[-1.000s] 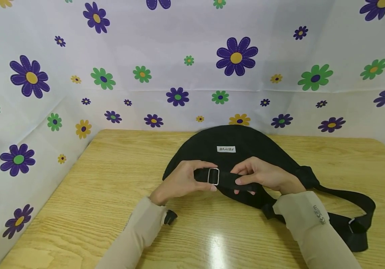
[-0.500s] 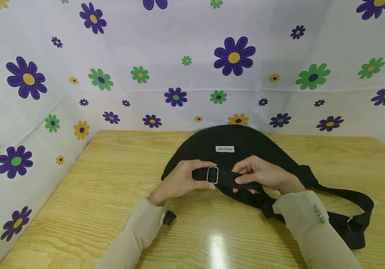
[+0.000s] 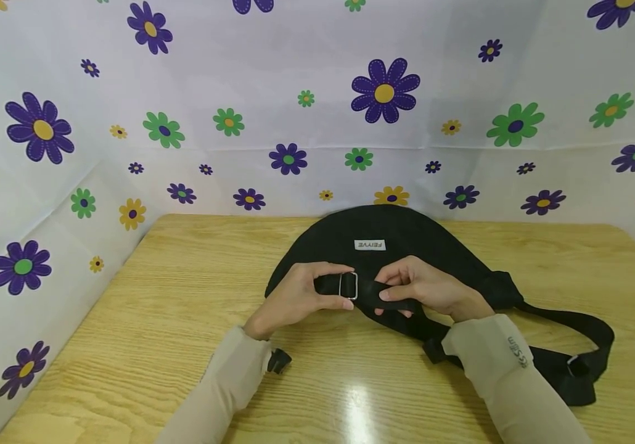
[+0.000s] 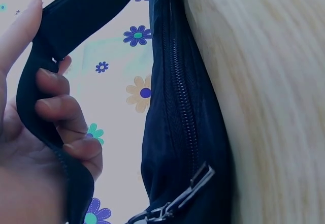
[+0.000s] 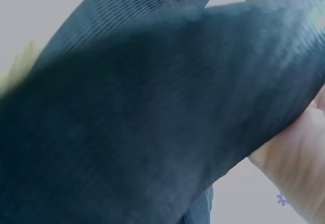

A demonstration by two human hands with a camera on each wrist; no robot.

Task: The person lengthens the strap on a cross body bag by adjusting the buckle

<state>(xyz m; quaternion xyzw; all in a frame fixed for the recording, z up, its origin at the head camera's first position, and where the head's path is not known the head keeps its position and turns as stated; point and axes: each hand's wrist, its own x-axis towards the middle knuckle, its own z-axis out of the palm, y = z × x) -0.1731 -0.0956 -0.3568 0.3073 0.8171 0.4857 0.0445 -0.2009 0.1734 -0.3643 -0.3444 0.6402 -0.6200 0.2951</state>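
A black sling bag (image 3: 406,225) with a white label (image 3: 370,245) lies on the table, its curved side toward the back. In front of it, my left hand (image 3: 295,296) pinches a metal strap slider (image 3: 356,287) by its edges between thumb and finger. Just to the right, my right hand (image 3: 428,287) pinches the black strap (image 3: 369,295) that runs through the slider. The left wrist view has the strap (image 4: 35,97) crossing the palm, beside the bag's zipper (image 4: 183,99) and its metal pull (image 4: 195,183). In the right wrist view, blurred strap (image 5: 152,112) hides most of the hand.
More strap (image 3: 600,333) loops out to the right, with a second metal fitting (image 3: 571,365) on it. A small black piece (image 3: 278,361) shows by the left sleeve. The wooden table (image 3: 195,265) meets a flower-print cloth (image 3: 229,80) at the back and left.
My right hand has moved slightly left, closer to the slider, and the strap loop on the right has shifted left with it. Both hands keep their grip. The head view has shifted slightly.
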